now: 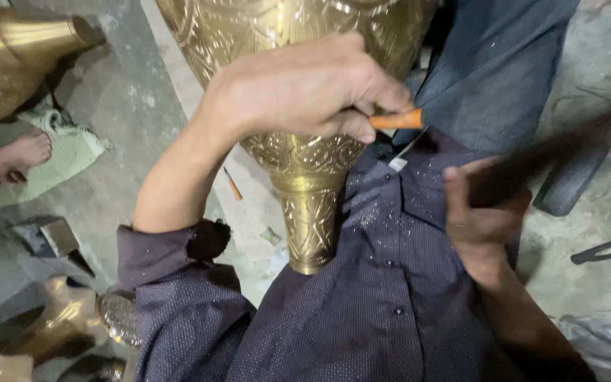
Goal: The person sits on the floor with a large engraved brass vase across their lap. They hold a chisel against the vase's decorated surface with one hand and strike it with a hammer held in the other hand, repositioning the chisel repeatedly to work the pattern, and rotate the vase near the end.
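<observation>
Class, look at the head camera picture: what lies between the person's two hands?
In the head view, the dark shirt lies between the left hand, holding an orange-handled tool, and the right hand.

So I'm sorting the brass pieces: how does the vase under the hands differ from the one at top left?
The big vase stands neck towards the person, engraved all over; the top-left vase lies sideways, its neck smooth. The first fills the frame; the second is mostly cut off. Both are golden brass.

The brass vase [298, 85] is cut off by the top edge, and its foot is pressed against the dark shirt [362, 297]. The left hand [305, 88] hides most of the orange-handled tool [397, 119], tip included. The right hand [486, 212] grips a dark tool [532, 166], motion-blurred beyond recognition.
</observation>
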